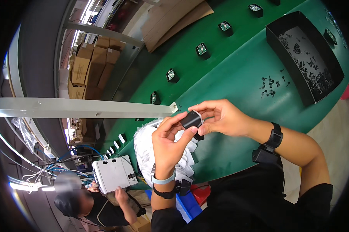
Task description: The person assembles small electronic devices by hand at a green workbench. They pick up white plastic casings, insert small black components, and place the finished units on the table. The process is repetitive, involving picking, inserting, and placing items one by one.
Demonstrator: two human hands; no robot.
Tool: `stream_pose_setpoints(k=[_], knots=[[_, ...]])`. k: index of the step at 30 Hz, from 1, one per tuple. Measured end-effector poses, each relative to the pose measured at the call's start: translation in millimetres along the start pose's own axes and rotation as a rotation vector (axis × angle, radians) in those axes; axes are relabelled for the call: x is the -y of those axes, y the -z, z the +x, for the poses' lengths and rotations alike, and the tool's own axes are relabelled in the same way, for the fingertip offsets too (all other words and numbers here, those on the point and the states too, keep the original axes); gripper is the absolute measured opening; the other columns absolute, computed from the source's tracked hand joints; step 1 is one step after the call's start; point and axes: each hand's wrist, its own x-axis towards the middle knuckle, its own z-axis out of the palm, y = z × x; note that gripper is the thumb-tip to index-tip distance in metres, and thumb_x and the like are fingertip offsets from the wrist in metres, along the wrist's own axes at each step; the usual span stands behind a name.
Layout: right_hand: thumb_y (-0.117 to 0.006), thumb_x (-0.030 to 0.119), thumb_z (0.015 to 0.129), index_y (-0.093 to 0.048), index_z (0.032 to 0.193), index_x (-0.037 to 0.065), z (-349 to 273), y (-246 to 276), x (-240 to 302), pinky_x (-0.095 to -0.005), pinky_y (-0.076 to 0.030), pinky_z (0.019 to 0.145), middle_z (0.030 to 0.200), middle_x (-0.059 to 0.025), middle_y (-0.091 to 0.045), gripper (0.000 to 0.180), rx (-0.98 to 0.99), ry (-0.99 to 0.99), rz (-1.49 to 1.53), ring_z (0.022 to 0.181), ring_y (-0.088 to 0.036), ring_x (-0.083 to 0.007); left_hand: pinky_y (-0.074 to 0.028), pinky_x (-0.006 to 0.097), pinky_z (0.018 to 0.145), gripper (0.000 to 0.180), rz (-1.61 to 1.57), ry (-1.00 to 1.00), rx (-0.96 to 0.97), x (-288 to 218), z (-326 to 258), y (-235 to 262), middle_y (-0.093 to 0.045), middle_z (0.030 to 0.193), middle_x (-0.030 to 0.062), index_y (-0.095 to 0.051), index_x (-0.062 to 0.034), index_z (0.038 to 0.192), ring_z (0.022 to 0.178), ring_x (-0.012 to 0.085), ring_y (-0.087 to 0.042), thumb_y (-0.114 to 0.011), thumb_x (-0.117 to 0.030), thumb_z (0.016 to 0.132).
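Both my hands hold a small black plastic casing with a white edge [191, 120] in front of me, above the green table. My left hand [169, 143] is closed on its left side, thumb below and fingers above. On the other side, my right hand [226, 119] pinches the casing near the white edge. Part of the casing is hidden by my fingers. Just beyond and beneath my left hand lies a heap of white plastic pieces [142, 141]. Small black screw-like parts [271, 86] are scattered on the table beyond my right hand.
A black open box [273, 42] of small black parts stands far right. Black casings with green circuit boards [202, 50] line the green strip [182, 58]. A pale metal bar [85, 107] juts in from the left. A person [101, 205] handles a white box-shaped device [114, 174].
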Motion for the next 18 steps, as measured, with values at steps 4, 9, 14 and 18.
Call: stream_pose_setpoints(k=[4, 9, 14, 18], knots=[[-0.081, 0.004, 0.08, -0.052, 0.135, -0.005, 1.9, 4.8, -1.6, -0.0326, -0.056, 0.092, 0.12, -0.0113, -0.062, 0.062, -0.056, 0.016, -0.07, 0.108, -0.061, -0.0167, -0.053, 0.03, 0.092, 0.045, -0.102, 0.092, -0.068, 9.0, 0.9, -5.2, -0.068, 0.109, 0.0135, -0.06, 0.0063, 0.121, 0.101, 0.019, -0.067, -0.076, 0.009, 0.079], [-0.084, 0.004, 0.077, -0.055, 0.133, -0.006, 0.9, 1.0, -1.0, -0.0299, -0.057, 0.089, 0.118, -0.0107, -0.062, 0.063, -0.12, 0.055, -0.17, 0.106, -0.061, -0.0164, -0.053, 0.027, 0.088, 0.041, -0.267, 0.017, -0.196, 35.2, -6.4, -14.1, -0.068, 0.109, 0.0144, -0.053, 0.0057, 0.123, 0.097, 0.0167, -0.066, -0.071, 0.004, 0.086], [-0.085, 0.005, 0.075, -0.058, 0.129, -0.006, -3.8, 0.1, 1.8, -0.0289, -0.058, 0.087, 0.116, -0.0103, -0.063, 0.062, -0.216, 0.042, -0.274, 0.103, -0.061, -0.0157, -0.051, 0.029, 0.09, 0.055, -0.177, 0.054, -0.321, 36.8, -21.7, -35.4, -0.065, 0.107, 0.0114, -0.045, 0.0081, 0.138, 0.098, 0.0174, -0.064, -0.067, 0.005, 0.088], [-0.084, 0.0, 0.075, -0.059, 0.127, -0.007, -4.5, -8.0, -5.9, -0.0285, -0.058, 0.085, 0.113, -0.0102, -0.063, 0.058, -0.278, 0.04, -0.383, 0.101, -0.062, -0.0152, -0.051, 0.035, 0.087, 0.064, 0.398, -0.257, -0.199, 34.0, -29.6, -47.2, -0.061, 0.113, 0.016, -0.042, 0.0073, 0.139, 0.1, 0.0263, -0.063, -0.07, 0.004, 0.081]])
